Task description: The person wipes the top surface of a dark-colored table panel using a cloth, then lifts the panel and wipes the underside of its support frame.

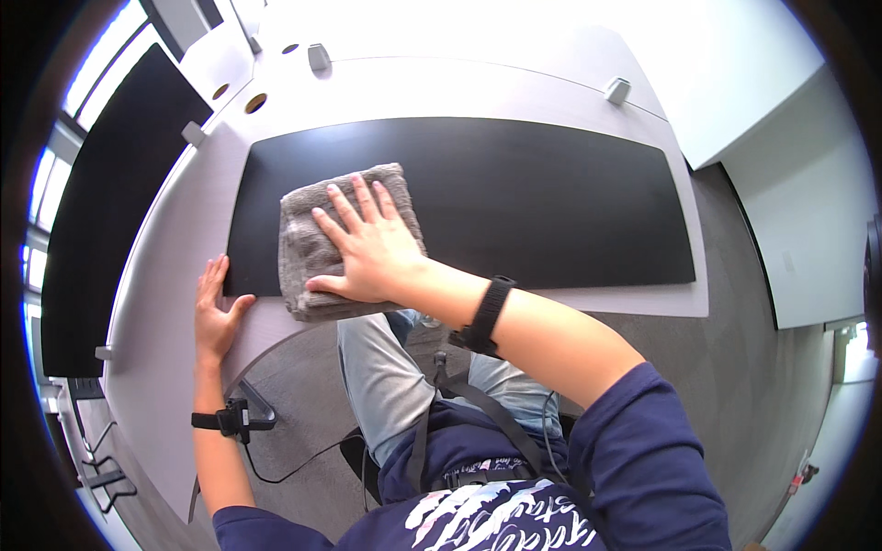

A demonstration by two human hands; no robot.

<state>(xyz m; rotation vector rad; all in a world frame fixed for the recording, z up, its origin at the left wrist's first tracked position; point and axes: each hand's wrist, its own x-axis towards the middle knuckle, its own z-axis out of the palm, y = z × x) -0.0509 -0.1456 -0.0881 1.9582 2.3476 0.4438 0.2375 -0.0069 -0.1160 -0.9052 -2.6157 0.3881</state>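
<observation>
My right hand (372, 255) lies flat with spread fingers on a folded grey-brown cloth (310, 241), pressing it down rather than gripping it. Beneath the cloth is the left part of a large black desk mat (551, 206), and the cloth's near edge hangs slightly over the desk's front edge. At the mat's near left corner rests my left hand (219, 310), holding nothing, with thumb and fingers apart around that corner. The light-coloured desk (186, 241) curves round to the left.
Small grey clips (617, 90) stand along the seam at the desk's back. A round cable hole (255, 104) is at the back left. Beyond a low divider on the left lies another black surface (124, 206). A white cabinet (799, 206) stands to the right.
</observation>
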